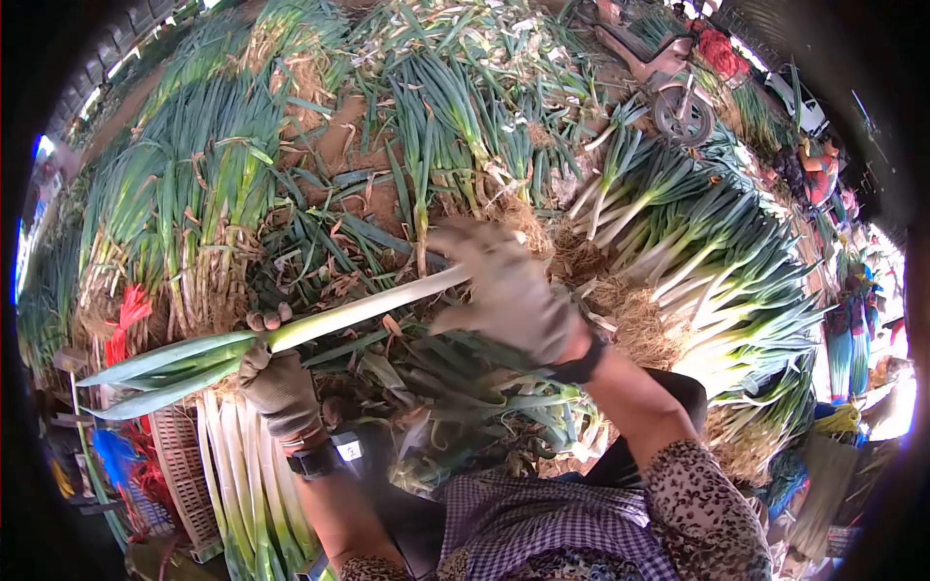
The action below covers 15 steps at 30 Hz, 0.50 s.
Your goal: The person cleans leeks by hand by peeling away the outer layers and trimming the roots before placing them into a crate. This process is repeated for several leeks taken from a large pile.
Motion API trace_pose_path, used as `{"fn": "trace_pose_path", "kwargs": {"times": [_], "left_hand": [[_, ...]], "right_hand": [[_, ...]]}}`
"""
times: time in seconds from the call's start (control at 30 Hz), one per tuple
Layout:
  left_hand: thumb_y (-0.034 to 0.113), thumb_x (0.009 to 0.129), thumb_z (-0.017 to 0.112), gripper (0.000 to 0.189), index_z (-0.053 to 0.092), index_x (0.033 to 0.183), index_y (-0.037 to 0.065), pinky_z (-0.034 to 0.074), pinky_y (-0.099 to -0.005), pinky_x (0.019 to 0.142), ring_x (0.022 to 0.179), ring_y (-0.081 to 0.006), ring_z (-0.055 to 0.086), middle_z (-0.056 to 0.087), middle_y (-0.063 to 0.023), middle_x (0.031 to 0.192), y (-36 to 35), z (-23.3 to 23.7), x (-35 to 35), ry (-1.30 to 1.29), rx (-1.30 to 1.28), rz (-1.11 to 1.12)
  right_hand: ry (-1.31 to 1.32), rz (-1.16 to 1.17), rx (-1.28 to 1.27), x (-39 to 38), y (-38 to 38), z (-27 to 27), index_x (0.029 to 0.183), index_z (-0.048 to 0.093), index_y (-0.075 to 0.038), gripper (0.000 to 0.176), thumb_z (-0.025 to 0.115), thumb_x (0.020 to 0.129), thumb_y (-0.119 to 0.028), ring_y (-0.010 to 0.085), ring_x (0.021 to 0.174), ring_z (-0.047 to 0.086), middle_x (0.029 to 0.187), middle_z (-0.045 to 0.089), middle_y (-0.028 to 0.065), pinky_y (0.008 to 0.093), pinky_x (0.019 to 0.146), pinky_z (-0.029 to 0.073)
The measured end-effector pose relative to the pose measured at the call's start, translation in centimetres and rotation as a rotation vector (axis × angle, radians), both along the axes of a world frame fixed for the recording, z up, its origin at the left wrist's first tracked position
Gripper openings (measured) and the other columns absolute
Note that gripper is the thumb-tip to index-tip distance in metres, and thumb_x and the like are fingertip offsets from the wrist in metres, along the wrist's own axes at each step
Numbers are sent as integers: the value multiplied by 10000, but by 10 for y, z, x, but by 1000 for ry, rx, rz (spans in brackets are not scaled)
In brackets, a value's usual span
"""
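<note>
A long green onion (pixel 373 308) lies nearly level across the middle of the view, its green leaves to the left and its pale, stripped stalk to the right. My left hand (pixel 278 387), in a dusty glove, is closed around it where the leaves begin. At the stalk's right end is my right hand (pixel 509 295), also gloved and smeared by motion; its fingers are too blurred to read, and that tip of the stalk is hidden. Loose peeled leaves (pixel 465 373) cover the ground beneath. Several cleaned stalks (pixel 247 484) stand beside my left forearm.
Untrimmed green onions (pixel 194 184) are heaped at the left and back. To the right lies a row of white-stemmed ones (pixel 707 261) with roots inward. A wicker basket (pixel 184 474) stands at lower left. Behind are a parked scooter (pixel 668 82) and a person (pixel 820 172).
</note>
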<state>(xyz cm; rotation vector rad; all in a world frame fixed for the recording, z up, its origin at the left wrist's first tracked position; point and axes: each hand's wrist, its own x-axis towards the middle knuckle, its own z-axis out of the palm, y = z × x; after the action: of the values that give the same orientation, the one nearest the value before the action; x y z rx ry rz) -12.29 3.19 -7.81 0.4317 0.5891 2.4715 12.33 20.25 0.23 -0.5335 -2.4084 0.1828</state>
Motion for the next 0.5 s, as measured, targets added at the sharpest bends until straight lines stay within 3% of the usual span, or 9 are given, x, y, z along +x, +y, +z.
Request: {"fn": "trace_pose_path", "kwargs": {"times": [0.1,0.13,0.17,0.2,0.23,0.3,0.37,0.43,0.5], "left_hand": [[49,724,626,300,486,973,-44,368,-510,1102,916,-260,528,467,-94,918,3,-2,0,14,75,-62],[30,690,622,335,490,993,-26,365,-512,1096,889,-255,526,464,-92,908,1,1,3,69,-42,42],[-1,652,616,406,486,1037,3,410,-473,1024,849,-249,525,470,-91,903,-1,2,0,14,10,37],[-14,632,609,442,481,1054,14,423,-451,980,829,-241,523,473,-88,894,-7,-3,-11,27,67,-11],[-28,611,603,480,476,1072,25,435,-430,937,809,-234,522,476,-86,885,-15,-13,-26,39,126,-58],[25,727,615,350,491,1055,40,453,-369,868,783,-210,521,484,-81,854,-31,-41,-53,102,-123,79],[78,798,612,242,521,1019,44,492,-342,830,746,-183,531,513,-67,825,-31,-38,-49,413,-479,260],[135,866,606,148,556,977,49,542,-314,793,703,-149,547,552,-46,791,-22,-17,-28,765,-858,462],[131,864,611,138,568,974,60,565,-351,828,708,-142,566,563,-31,780,-6,2,-23,312,-436,190]], "right_hand": [[131,82,-4,-31,2,-26,1163,620,-103,420,718,813,-313,250,944,644,958,663,80,397,918,497],[221,123,-61,-34,11,-45,1133,626,-97,381,692,835,-325,240,911,648,919,659,71,392,879,517],[15,-109,-201,-14,27,-63,935,664,-81,158,705,838,-200,237,855,656,942,666,73,351,717,556],[94,-174,-401,13,37,-38,897,669,-56,122,663,879,-177,222,773,657,846,665,88,324,668,556],[-124,-569,-584,38,70,-41,1034,677,-28,203,683,865,-140,187,787,670,859,700,95,307,723,556],[134,-689,-995,101,101,-56,1237,616,-46,442,729,813,-96,193,943,661,1086,697,111,343,848,530],[29,-253,-708,110,92,-55,1233,619,-67,450,736,804,-138,260,1153,559,1303,558,146,394,1011,438],[-139,49,-812,106,61,-51,1296,572,-99,534,744,793,-156,307,1327,421,1464,409,170,440,1134,316],[-480,124,-1059,65,16,-42,1411,472,-117,700,766,776,-91,209,1008,619,1203,642,94,368,909,495]]}}
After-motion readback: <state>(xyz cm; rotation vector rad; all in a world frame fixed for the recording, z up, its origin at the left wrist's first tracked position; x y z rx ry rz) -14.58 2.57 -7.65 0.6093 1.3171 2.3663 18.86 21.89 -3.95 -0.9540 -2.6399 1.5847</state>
